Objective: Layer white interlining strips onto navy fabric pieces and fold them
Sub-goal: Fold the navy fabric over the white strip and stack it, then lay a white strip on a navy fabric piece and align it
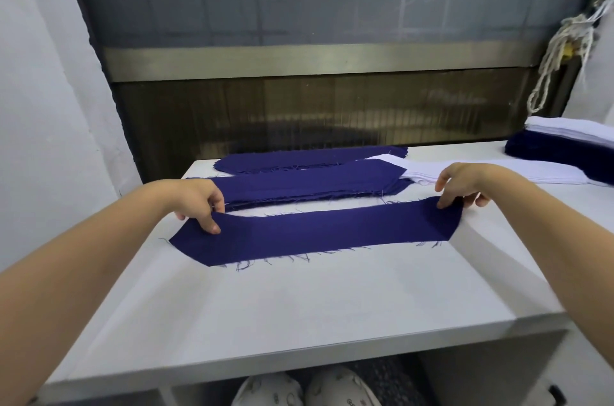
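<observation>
Head view: the navy piece [315, 233] lies across the middle of the counter [299, 306], the left hand [202, 206] pinching its 9 o'clock end and the right hand [461, 186] pinching its 3 o'clock end. Apply even tension, square it flat, then draw a white interlining strip [465, 173] from 2 o'clock.

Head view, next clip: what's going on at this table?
A person holds a navy fabric piece stretched flat on the white table, with the left hand and the right hand each pinching one end. No interlining is on it yet. Behind it sits a stack of navy pieces, with white interlining strips to its right.
</observation>
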A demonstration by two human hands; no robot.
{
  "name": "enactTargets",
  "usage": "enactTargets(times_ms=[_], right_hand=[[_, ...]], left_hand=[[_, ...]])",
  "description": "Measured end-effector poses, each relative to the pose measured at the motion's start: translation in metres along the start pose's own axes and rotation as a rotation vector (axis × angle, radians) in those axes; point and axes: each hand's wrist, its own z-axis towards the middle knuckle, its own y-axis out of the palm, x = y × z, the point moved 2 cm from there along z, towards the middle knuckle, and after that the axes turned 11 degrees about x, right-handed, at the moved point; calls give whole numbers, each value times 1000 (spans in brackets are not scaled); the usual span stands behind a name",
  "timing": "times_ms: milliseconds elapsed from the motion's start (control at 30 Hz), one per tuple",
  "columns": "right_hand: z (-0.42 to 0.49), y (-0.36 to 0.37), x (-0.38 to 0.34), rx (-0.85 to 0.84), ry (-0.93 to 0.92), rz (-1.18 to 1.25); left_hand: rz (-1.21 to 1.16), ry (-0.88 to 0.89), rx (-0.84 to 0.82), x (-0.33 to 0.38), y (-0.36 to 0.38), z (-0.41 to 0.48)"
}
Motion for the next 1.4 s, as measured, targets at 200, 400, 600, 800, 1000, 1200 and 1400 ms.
enactTargets(times_ms=[200, 400, 600, 800, 1000, 1200, 1400], right_hand=[[20, 7, -10, 355, -166, 76], [49, 24, -25, 471, -233, -29], [66, 32, -33, 459, -252, -4], [70, 33, -28, 413, -395, 335], [73, 33, -28, 392, -466, 286], [75, 31, -33, 424, -503, 311], [77, 29, -39, 470, -418, 284]], left_hand=[[-107, 101, 167, 14, 1, 10], [-177, 155, 352, 36, 8, 34], [-202, 162, 425, 52, 14, 57], [-218, 159, 465, 57, 14, 67], [-225, 165, 468, 62, 15, 71], [-246, 183, 480, 67, 17, 76], [-291, 240, 487, 81, 21, 81]])
